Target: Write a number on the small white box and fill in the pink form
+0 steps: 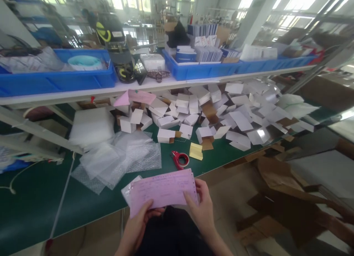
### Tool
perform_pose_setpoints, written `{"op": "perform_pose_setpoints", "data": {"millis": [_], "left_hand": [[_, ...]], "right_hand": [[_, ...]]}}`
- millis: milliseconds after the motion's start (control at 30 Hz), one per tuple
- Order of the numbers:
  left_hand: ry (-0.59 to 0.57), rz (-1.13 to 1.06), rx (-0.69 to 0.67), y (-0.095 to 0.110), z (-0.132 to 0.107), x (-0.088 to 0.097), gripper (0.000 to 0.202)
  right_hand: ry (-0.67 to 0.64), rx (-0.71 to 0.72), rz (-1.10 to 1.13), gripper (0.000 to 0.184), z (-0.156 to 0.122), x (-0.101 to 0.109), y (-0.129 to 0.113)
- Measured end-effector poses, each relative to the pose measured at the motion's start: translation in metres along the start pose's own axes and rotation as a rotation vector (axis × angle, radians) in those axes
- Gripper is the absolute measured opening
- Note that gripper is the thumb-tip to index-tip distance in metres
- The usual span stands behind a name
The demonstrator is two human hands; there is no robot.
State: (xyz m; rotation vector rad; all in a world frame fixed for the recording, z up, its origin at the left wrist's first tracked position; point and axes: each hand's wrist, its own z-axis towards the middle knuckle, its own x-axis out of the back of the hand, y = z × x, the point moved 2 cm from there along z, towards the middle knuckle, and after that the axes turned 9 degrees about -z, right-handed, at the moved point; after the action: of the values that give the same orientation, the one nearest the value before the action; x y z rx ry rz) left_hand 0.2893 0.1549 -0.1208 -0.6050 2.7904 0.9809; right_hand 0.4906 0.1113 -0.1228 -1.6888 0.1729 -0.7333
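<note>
Both my hands hold a pink printed paper slip (162, 190) over the near edge of the green table (41, 204). My left hand (141, 223) pinches its lower left edge. My right hand (201, 208) grips its right side, thumb on top. A white bubble-wrap piece (127, 189) shows behind the slip's left corner. Just beyond the slip lie a red tape dispenser (180, 159) and a yellow sticky-note pad (196, 151).
A heap of small white cartons (221, 116) fills the table's back under a white shelf (110, 90). Bubble-wrap bags (118, 158) lie at the left. Blue bins (58, 79) sit on the shelf. Brown cardboard (279, 197) lies on the floor at the right.
</note>
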Motion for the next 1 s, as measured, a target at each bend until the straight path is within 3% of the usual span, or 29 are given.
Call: {"op": "perform_pose_setpoints", "data": {"millis": [67, 100, 200, 300, 433, 533, 600, 800, 1000], "left_hand": [[-0.006, -0.014, 0.085, -0.020, 0.010, 0.017, 0.049], [-0.010, -0.019, 0.120, -0.030, 0.014, 0.025, 0.051], [-0.027, -0.033, 0.179, -0.051, 0.027, 0.044, 0.052], [-0.017, 0.022, 0.164, -0.056, 0.044, 0.058, 0.047], [-0.014, 0.180, 0.102, -0.045, 0.073, 0.086, 0.052], [0.002, 0.278, 0.030, -0.033, 0.090, 0.122, 0.056], [0.027, 0.330, 0.034, -0.026, 0.095, 0.149, 0.060], [0.159, 0.403, 0.048, -0.011, 0.096, 0.216, 0.072], [0.206, 0.411, 0.061, -0.004, 0.101, 0.260, 0.073]], "right_hand": [[-0.056, -0.357, 0.117, 0.067, 0.006, -0.008, 0.041], [-0.133, -0.495, 0.203, 0.075, 0.006, -0.012, 0.058], [-0.407, -0.780, 0.435, 0.071, -0.004, -0.029, 0.090], [-0.500, -0.922, 0.528, 0.062, -0.013, -0.049, 0.107], [-0.306, -0.894, 0.458, 0.057, 0.000, -0.088, 0.131], [-0.133, -0.809, 0.430, 0.058, 0.024, -0.125, 0.151], [-0.085, -0.758, 0.431, 0.059, 0.041, -0.151, 0.161], [-0.082, -0.617, 0.371, 0.058, 0.085, -0.211, 0.174], [-0.204, -0.493, 0.201, 0.058, 0.105, -0.246, 0.169]]}}
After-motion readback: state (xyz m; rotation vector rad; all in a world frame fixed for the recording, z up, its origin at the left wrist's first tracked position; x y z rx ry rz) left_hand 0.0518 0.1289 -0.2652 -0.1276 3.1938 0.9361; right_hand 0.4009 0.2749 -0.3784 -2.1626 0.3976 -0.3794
